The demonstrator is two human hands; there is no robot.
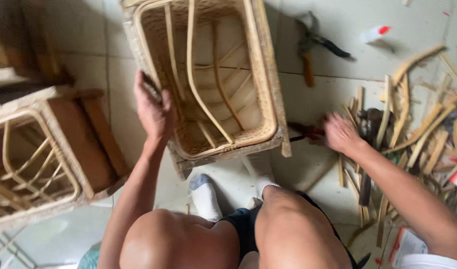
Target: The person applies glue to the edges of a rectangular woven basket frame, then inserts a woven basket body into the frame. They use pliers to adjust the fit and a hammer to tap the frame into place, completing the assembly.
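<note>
The left hand point(153, 107) is gripping the rim of the tan woven rattan frame point(208, 79) on the floor. Right of it, the right hand point(340, 133) is reaching, fingers spread, toward red-handled pliers point(304, 131) — the frame could tip, and sharp cane scraps point(413, 129) could poke.

blurred right hand point(340, 133), grasp unclear

Rattan frame point(208, 74): pale straw-yellow with a fine woven band. Second frame point(44, 154): tan with a reddish-brown panel. Offcuts point(418, 129): light tan. Pliers point(305, 130): red handles. Socks point(206, 197): white, grey-blue toe. Floor tiles point(333, 84): off-white.
</note>
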